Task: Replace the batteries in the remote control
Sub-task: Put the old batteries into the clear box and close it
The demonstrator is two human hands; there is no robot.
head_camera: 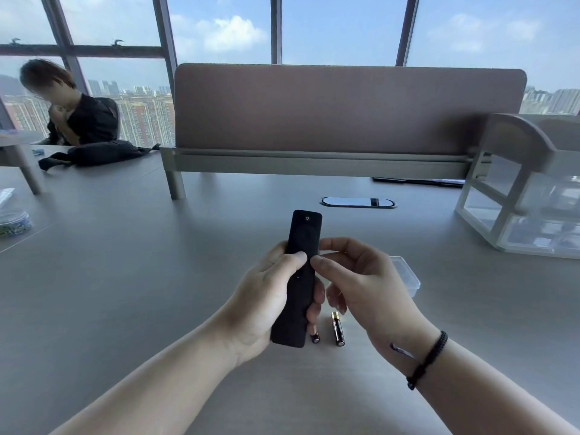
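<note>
remote control (299,271): plain matte black, small pale power mark near its far end
batteries (337,328): black with gold ends, just right of the remote control
counter (125,277): flat grey
box (406,274): clear plastic, right of the remote control
divider (345,108): dusty brown-pink, beyond the remote control
bracelet (428,359): black braid

Black remote (301,271) held upright, buttons up; two batteries (337,328) lie beneath it.
</note>
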